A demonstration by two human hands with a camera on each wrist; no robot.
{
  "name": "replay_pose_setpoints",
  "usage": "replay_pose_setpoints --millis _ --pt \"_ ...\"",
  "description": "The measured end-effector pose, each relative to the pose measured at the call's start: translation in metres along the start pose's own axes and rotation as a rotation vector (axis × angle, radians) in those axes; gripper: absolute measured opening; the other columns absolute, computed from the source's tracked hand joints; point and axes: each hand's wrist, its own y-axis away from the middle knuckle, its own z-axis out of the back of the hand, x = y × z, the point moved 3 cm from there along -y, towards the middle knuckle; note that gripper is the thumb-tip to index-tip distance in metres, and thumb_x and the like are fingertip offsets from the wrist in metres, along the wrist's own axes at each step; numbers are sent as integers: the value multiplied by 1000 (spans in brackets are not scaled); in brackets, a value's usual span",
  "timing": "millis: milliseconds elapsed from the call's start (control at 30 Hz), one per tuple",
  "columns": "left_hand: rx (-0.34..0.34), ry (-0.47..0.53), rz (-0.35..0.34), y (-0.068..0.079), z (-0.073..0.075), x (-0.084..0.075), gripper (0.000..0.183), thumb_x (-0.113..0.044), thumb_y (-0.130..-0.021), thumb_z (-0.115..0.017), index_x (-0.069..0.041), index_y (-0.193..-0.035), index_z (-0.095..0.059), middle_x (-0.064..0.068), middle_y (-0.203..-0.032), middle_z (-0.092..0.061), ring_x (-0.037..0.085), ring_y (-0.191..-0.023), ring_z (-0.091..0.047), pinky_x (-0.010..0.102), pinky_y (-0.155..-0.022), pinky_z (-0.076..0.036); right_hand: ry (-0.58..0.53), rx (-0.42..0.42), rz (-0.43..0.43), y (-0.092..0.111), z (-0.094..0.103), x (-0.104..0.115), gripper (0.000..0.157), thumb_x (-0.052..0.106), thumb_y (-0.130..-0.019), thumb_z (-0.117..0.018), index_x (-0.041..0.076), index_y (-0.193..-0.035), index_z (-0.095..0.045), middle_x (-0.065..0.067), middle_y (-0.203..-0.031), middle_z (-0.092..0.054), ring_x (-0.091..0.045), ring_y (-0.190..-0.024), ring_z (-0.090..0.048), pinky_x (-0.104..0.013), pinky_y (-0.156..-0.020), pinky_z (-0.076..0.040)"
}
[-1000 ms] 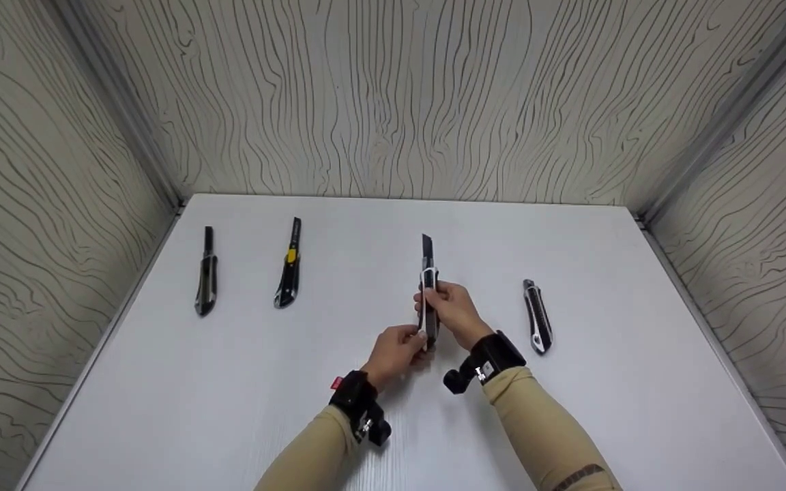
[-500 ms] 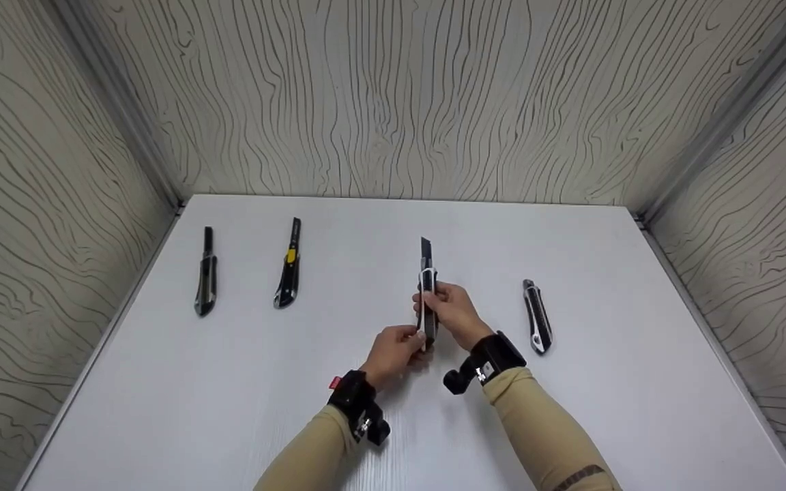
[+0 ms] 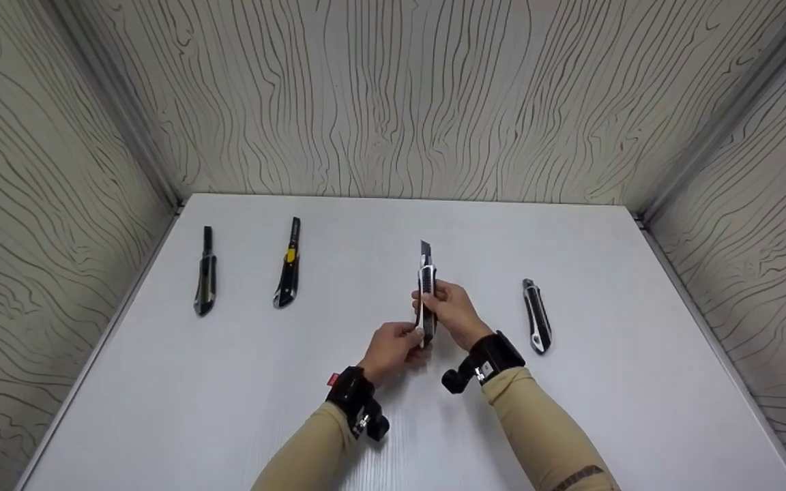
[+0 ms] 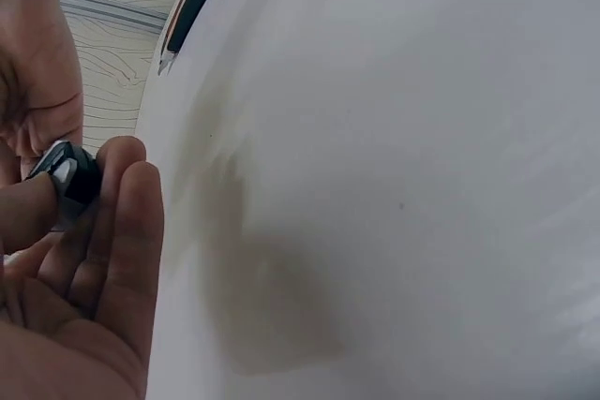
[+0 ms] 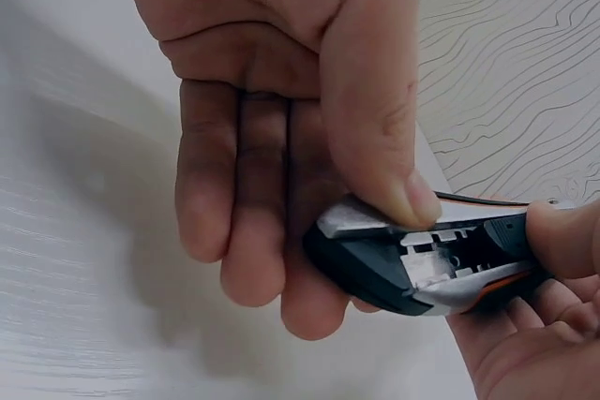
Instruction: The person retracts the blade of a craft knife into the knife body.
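My left hand and right hand hold one silver and black utility knife above the white table, its blade pointing away from me. The left fingers pinch the handle's butt end. Around the middle of the handle, the right hand grips with its thumb on the upper face. In the right wrist view, the slotted handle shows orange trim, and a thumb from each hand presses on it. The left wrist view shows only a short dark end of the held knife between fingers; its blade is hidden there.
On the table lie two black knives at the left, one plain and one with a yellow slider, both with dark blades out. A silver and black knife lies at the right. Wood-patterned walls stand around.
The exposed blade of the held knife has become shorter, its tip drawing back toward the handle. The right thumb has slid slightly down the handle. The other knives lie where they were.
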Motion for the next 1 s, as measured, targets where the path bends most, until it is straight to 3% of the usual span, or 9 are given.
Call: replay_pose_setpoints --millis 267,400,567,800,1000 --pt "86 116 23 6 0 5 33 -20 -101 -51 10 -107 -64 23 -95 -69 18 -76 -66 36 -73 -59 -7 2 -33 -1 1 -1 36 2 -98 -51 -7 -133 -50 -21 -121 -66 -16 -97 -67 -30 -89 -54" --pt "100 140 3 8 -2 7 34 -18 -103 -48 12 -107 -62 29 -101 -69 24 -83 -71 36 -76 -59 -24 22 -12 0 0 2 39 2 -98 -50 -7 -136 -47 -22 -123 -65 -17 -100 -67 -31 -92 -53" --pt "74 153 -29 8 -4 7 31 -13 -103 -47 13 -115 -59 31 -106 -68 32 -93 -72 40 -82 -59 -18 67 18 2 -2 4 42 7 -100 -50 -3 -140 -45 -21 -127 -63 -18 -105 -66 -32 -95 -52" --pt "50 156 -40 6 -6 3 32 -14 -103 -47 10 -120 -59 28 -107 -69 25 -91 -72 38 -83 -59 -41 63 4 4 0 1 39 20 -102 -51 -5 -131 -52 -16 -116 -68 -16 -97 -67 -28 -86 -54" --pt "23 134 -37 5 -8 1 32 -15 -102 -47 10 -118 -60 23 -102 -72 26 -90 -72 38 -81 -59 -63 58 -18 5 1 -2 40 25 -102 -51 -7 -123 -57 -12 -107 -69 -16 -94 -67 -27 -82 -55"
